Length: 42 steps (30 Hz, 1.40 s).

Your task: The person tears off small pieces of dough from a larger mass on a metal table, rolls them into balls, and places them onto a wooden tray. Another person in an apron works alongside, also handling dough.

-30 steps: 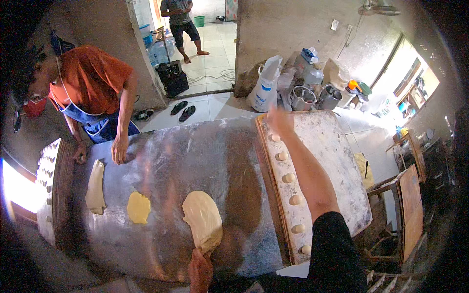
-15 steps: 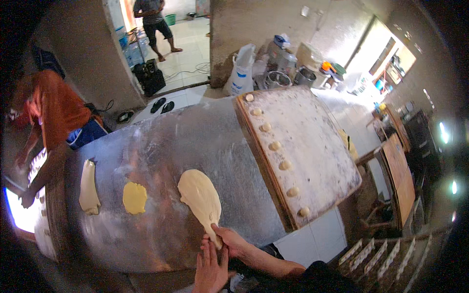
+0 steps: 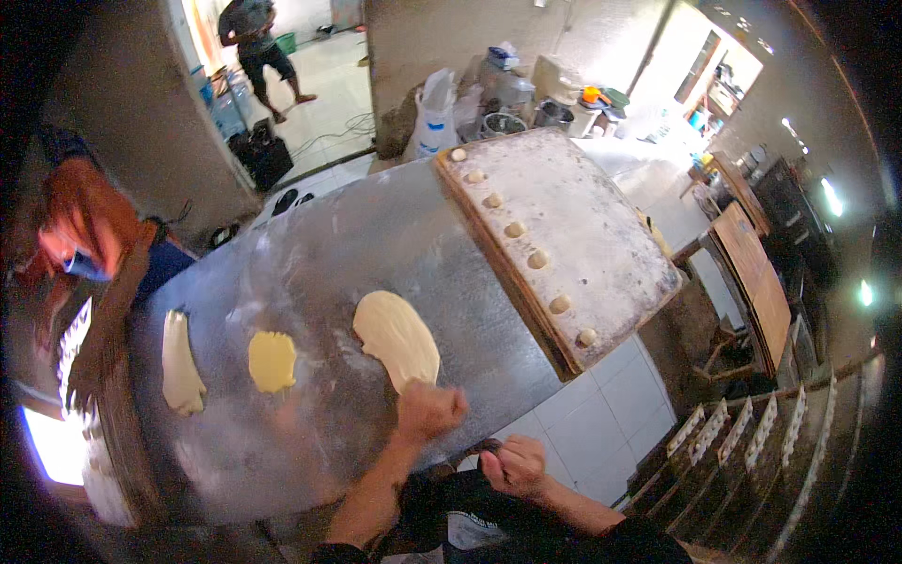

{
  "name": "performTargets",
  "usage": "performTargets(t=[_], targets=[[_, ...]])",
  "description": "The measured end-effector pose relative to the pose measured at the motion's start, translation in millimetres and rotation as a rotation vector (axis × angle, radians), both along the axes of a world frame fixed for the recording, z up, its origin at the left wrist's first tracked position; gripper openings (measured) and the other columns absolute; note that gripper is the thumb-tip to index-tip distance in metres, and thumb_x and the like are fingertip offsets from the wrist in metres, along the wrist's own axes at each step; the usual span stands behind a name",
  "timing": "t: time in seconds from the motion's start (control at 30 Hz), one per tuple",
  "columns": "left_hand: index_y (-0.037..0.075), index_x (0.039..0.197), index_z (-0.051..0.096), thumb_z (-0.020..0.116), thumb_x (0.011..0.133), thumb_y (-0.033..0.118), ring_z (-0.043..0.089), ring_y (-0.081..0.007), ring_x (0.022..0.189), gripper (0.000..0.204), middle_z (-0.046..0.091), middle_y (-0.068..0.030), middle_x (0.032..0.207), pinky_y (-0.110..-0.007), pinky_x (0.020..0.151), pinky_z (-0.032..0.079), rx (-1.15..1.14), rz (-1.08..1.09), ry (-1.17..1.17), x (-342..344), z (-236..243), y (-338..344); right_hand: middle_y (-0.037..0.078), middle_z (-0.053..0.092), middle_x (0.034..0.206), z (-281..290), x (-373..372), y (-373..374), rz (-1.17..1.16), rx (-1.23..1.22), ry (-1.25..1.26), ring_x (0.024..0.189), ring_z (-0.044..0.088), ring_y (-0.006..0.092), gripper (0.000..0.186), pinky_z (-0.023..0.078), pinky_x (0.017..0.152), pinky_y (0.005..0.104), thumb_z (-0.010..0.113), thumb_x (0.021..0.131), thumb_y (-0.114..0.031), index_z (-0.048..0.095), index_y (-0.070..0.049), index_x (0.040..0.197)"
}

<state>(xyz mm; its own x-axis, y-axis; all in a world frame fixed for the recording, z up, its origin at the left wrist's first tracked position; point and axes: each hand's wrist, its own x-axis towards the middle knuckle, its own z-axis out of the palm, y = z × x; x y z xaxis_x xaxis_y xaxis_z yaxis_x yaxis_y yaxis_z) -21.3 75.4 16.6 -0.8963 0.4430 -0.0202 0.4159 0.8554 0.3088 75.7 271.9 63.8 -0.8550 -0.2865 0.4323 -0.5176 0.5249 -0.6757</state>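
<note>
A pale, flat oval piece of dough (image 3: pixel 395 334) lies on the metal tabletop (image 3: pixel 319 254). My left hand (image 3: pixel 429 409) is closed at its near end and appears to grip it, though the fingertips are hidden. My right hand (image 3: pixel 514 467) is closed at the table's near edge, off the dough, with something dark at its fingers that I cannot make out. Left of the oval piece are a yellow flattened lump (image 3: pixel 272 362) and a long pale dough strip (image 3: pixel 180 362). A floured board (image 3: pixel 573 226) to the right carries a row of several small dough balls (image 3: pixel 515 229).
A co-worker in orange (image 3: pixel 94 221) bends at the table's left end beside stacked boards (image 3: pixel 122 451). Another person (image 3: pixel 263 61) stands in the doorway. Sacks (image 3: pixel 434 117) and pots line the back wall. Wooden racks (image 3: pixel 733 442) and a panel (image 3: pixel 752 282) stand at the right.
My right hand came down from the board to the dough's end beside my left, then moved away rightward. The co-worker leaned leftward toward the stacked boards. The view has turned.
</note>
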Motion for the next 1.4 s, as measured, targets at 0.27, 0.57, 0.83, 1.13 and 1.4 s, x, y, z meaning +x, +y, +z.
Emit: performTargets(t=[0.27, 0.57, 0.83, 1.13, 1.4], targets=[[0.013, 0.113, 0.074, 0.069, 0.093, 0.019, 0.066, -0.0282, 0.106, 0.021, 0.070, -0.0058, 0.112, -0.044, 0.100, 0.050, 0.217, -0.069, 0.464, 24.6, 45.0, -54.1, 0.028, 0.041, 0.157, -73.3, -152.4, -50.5, -0.338, 0.688, 0.009, 0.147, 0.029, 0.0555, 0.060, 0.014, 0.123, 0.0637, 0.058, 0.101, -0.032, 0.042, -0.005, 0.153], [0.013, 0.114, 0.074, 0.070, 0.093, 0.013, 0.071, -0.0277, 0.086, 0.021, 0.073, -0.0079, 0.093, -0.039, 0.078, 0.058, 0.580, 0.389, 0.092, 87.6, 5.2, -59.8, 0.028, 0.042, 0.156, -80.8, -114.6, 20.6, -0.136, 0.953, -0.327, 0.148, 0.031, 0.0497, 0.066, 0.022, 0.121, 0.0636, 0.057, 0.100, -0.039, 0.042, -0.001, 0.152], [0.012, 0.113, 0.074, 0.065, 0.097, 0.016, 0.074, -0.0287, 0.087, 0.019, 0.076, -0.0113, 0.097, -0.039, 0.074, 0.059, 0.703, 0.361, 0.033, 68.4, 12.1, -57.1, 0.028, 0.046, 0.151, -119.7, -107.6, 19.1, -0.069, 0.593, -0.333, 0.144, 0.036, 0.0514, 0.053, 0.026, 0.119, 0.0635, 0.055, 0.100, -0.030, 0.048, 0.001, 0.143], [0.009, 0.115, 0.073, 0.063, 0.100, 0.018, 0.075, -0.0266, 0.085, 0.021, 0.076, -0.0123, 0.099, -0.039, 0.074, 0.059, 0.794, 0.516, -0.151, 78.8, 22.2, -79.4, 0.031, 0.043, 0.154, -108.0, -115.7, 8.9, -0.284, 0.667, -0.194, 0.144, 0.036, 0.0515, 0.070, 0.021, 0.124, 0.0570, 0.062, 0.095, -0.035, 0.042, 0.005, 0.150], [0.007, 0.114, 0.074, 0.059, 0.103, 0.018, 0.076, -0.0223, 0.081, 0.022, 0.076, -0.0118, 0.087, -0.036, 0.074, 0.058, 0.761, 0.597, -0.124, 88.1, 28.0, -86.0, 0.033, 0.040, 0.155, -79.4, -126.6, -36.0, -0.249, 0.610, -0.294, 0.147, 0.032, 0.0512, 0.063, 0.020, 0.124, 0.0564, 0.056, 0.102, -0.030, 0.040, 0.004, 0.153]])
